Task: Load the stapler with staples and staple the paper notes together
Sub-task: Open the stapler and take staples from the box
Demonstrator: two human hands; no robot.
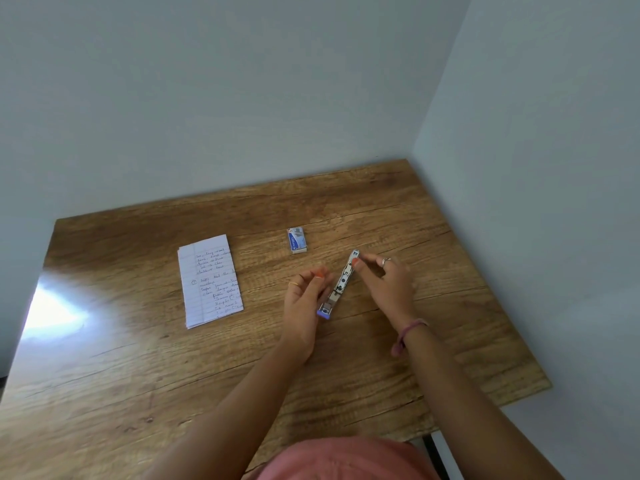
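wooden table (pixel 138 375) in corner, pale blue walls (pixel 242 81), light glare on tabletop left.

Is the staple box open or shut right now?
Shut, it seems: the staple box lies flat, apart from both hands, no flap or tray showing.

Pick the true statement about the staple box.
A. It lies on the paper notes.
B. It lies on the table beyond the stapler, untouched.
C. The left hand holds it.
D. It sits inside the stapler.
B: the staple box lies alone on the table, beyond the stapler and right of the notes; both hands are at the stapler.
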